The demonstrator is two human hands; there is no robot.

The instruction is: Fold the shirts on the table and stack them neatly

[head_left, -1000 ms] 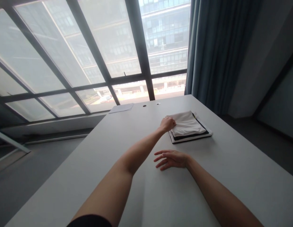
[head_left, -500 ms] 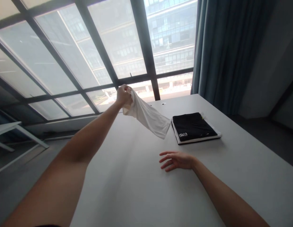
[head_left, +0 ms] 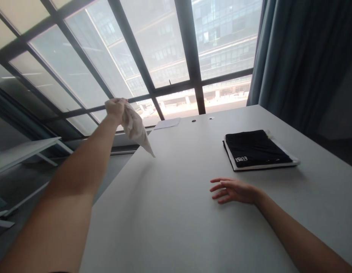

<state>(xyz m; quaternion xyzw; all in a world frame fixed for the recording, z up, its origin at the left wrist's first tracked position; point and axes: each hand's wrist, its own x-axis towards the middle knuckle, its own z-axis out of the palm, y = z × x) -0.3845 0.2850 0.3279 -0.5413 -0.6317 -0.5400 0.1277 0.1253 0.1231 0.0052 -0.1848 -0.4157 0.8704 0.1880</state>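
Observation:
A crumpled white cloth [head_left: 135, 126] hangs from my left hand [head_left: 116, 108], whose fingers are closed round its upper end. It is held up over the left edge of the white table [head_left: 176, 212], and its lower tip points down to the right. My right hand [head_left: 231, 190] is open over the table, fingers spread and pointing left, with nothing in it. Nearest to that hand, beyond it to the right, lies a neat stack of folded black and white clothes [head_left: 257, 148]. White lettering shows on the black top piece.
White paper [head_left: 167, 123] lies at the table's far left edge, near two round holes in the tabletop. Large windows [head_left: 155, 41] stand behind, with a blue curtain [head_left: 295, 68] at the right. Another white table [head_left: 25, 153] is at the left.
My left hand has swung left with the white cloth, away from the folded stack, and the cloth now hangs more bunched. The view has turned left; my right hand stays open.

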